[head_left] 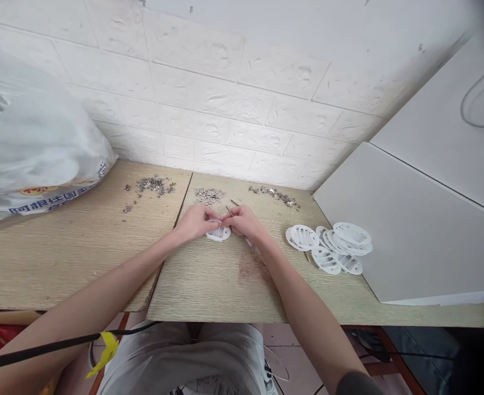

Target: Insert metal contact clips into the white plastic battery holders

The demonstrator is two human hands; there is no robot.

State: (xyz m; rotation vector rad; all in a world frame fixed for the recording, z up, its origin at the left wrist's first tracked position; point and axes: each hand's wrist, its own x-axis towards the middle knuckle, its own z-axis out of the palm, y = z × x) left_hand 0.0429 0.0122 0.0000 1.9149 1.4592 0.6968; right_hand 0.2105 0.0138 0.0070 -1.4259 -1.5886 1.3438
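Work surface: wood-grain table [209, 291], in two sections with a seam between them, set against a white brick-patterned wall [209, 104]. A reddish stain marks the wood near the right forearm. At right, a pale panel [431, 230] leans over the table.

Containers: one large plastic bag [40, 131], translucent white with blue printed characters, at far left; pale shapes show through its film, their kind unclear.

Loose stock: three heaps of small metal parts, left [157, 186], middle [209, 196] and right [273, 195], along the wall side. One cluster of slotted discs [348, 236], white, overlapping, near the panel.

Item in hand: one white disc [218, 234], slotted, between the hands, just nearer the person than the middle heap. Face upward; seen as an oval, long axis running left to right.

Left hand [194, 221]: thumb and fingers pinched on the disc's edge. Right hand [244, 222]: fingers curled around a slender tool [229, 212], slanting from upper left to lower right; fingertips at the disc.
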